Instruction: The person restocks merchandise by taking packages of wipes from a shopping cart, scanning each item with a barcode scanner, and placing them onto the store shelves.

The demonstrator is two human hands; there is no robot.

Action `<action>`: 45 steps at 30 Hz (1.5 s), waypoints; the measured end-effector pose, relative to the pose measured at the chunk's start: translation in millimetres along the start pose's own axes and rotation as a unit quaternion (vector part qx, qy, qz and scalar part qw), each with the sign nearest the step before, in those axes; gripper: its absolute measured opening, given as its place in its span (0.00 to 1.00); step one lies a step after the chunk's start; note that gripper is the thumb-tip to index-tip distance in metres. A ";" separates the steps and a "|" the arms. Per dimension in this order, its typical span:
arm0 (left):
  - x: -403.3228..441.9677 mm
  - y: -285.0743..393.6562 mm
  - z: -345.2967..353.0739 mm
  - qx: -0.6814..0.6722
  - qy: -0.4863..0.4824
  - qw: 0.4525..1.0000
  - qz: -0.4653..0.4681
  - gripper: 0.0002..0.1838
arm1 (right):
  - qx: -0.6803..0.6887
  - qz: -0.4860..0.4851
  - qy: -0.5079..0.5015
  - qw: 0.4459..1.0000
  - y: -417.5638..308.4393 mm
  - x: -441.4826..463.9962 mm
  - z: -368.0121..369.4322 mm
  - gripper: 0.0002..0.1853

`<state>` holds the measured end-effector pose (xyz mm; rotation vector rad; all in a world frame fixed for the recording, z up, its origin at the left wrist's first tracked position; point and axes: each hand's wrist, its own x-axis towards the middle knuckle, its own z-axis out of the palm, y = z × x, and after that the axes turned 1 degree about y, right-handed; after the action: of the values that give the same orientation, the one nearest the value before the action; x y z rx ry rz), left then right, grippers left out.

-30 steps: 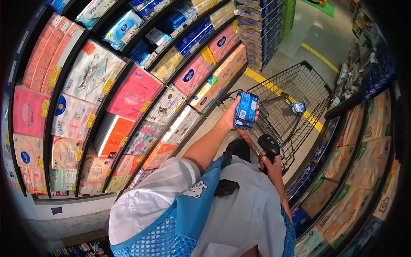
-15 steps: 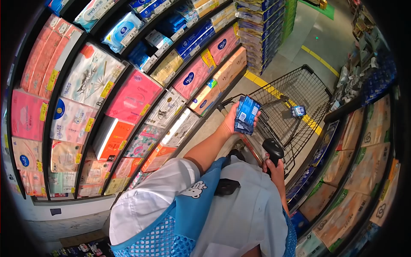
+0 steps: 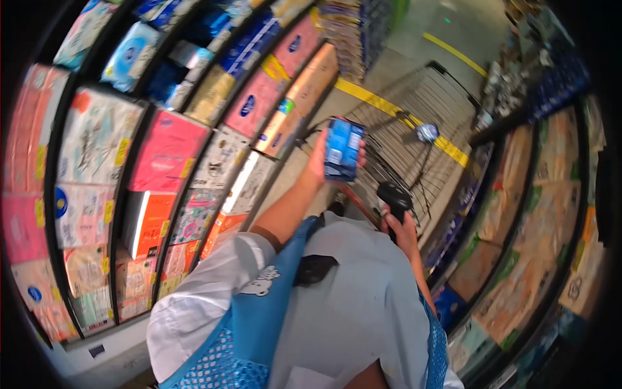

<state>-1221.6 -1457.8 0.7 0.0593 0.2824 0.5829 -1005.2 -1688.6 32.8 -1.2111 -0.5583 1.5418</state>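
In my left hand [image 3: 317, 159] is a blue packet [image 3: 343, 150] with pale label patches, held upright over the near end of the cart. My fingers wrap around both its sides. My right hand [image 3: 404, 228] grips the handle of a black handheld barcode scanner [image 3: 394, 197], which is lower and to the right of the packet. The scanner's head points up and away from me. Beyond both hands stands a black wire shopping cart [image 3: 447, 87]. A small blue and white pack [image 3: 426, 133] lies in it. Blur hides the print on the packet.
Shelves of tissue packs [image 3: 165, 152] rise along my left, with stacked packs [image 3: 353, 39] at their far end. More shelves with tan paper packs [image 3: 541, 253] run along my right. A yellow floor stripe [image 3: 372, 97] crosses under the cart.
The view has turned, so the shelves, cart and both hands appear farther left. The blue packet now stands more upright in my left hand. My right hand still holds the scanner.
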 end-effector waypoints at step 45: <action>10.1 -86.5 65.2 0.262 0.093 0.950 -0.141 0.26 | 0.072 -0.132 0.237 0.960 -13.9 32.7 8.9 0.26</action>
<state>-1149.1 -1522.8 49.1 0.4716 0.6134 0.2157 -1005.1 -1652.0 34.4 -1.2801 -0.2703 1.0011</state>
